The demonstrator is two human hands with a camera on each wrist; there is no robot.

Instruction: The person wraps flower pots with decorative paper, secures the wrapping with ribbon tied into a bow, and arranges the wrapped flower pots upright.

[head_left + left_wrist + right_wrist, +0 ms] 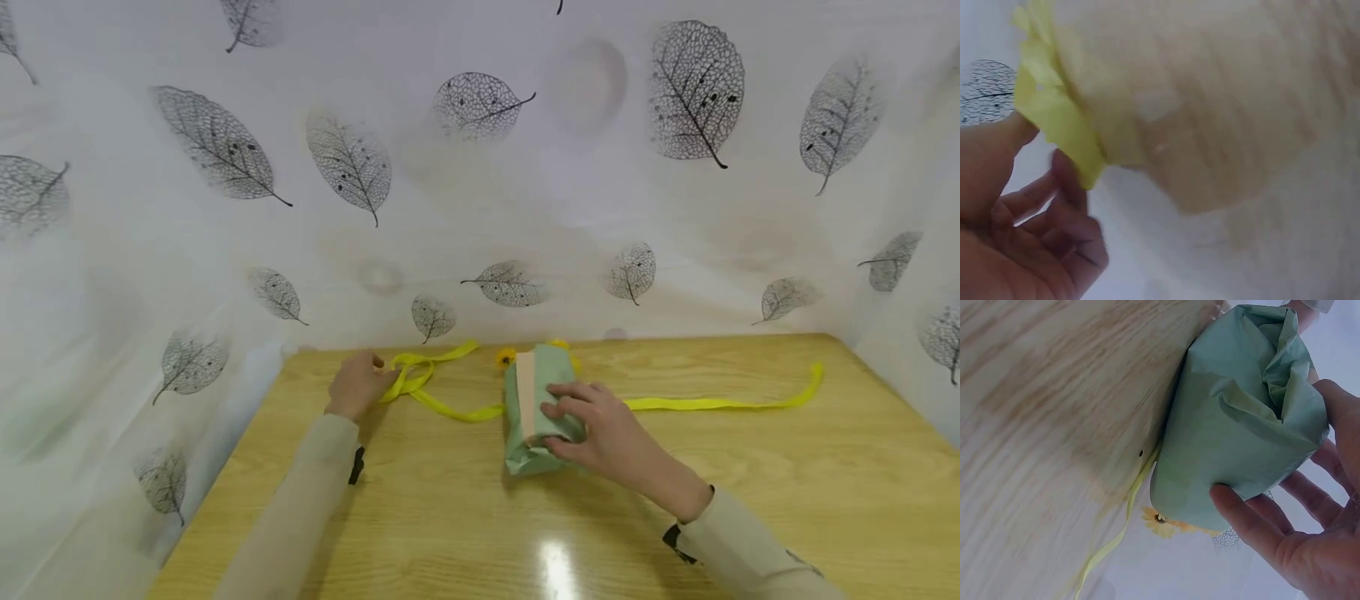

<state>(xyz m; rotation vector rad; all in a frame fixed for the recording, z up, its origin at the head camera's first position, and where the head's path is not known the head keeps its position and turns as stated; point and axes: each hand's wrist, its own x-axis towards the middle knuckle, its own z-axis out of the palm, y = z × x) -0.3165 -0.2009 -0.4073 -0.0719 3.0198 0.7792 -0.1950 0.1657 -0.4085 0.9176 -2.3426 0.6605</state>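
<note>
Head: pale green paper parcel with beige band (551,367) lies on light wooden surface (420,517), apparently across flat yellow ribbon (705,404); ribbon loops at left, runs straight at right.

Left wrist: left hand (1029,256) pinches ribbon; better to untangle loops before pulling.

Right wrist: right hand (1297,544) grips parcel lightly; gentle pressure should prevent sliding without crumpling.

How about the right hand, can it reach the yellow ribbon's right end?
Probably yes. The right hand holds the green wrapped package, so it might need to let go first, but nothing on the wooden table seems to block its way to the yellow ribbon.
</note>
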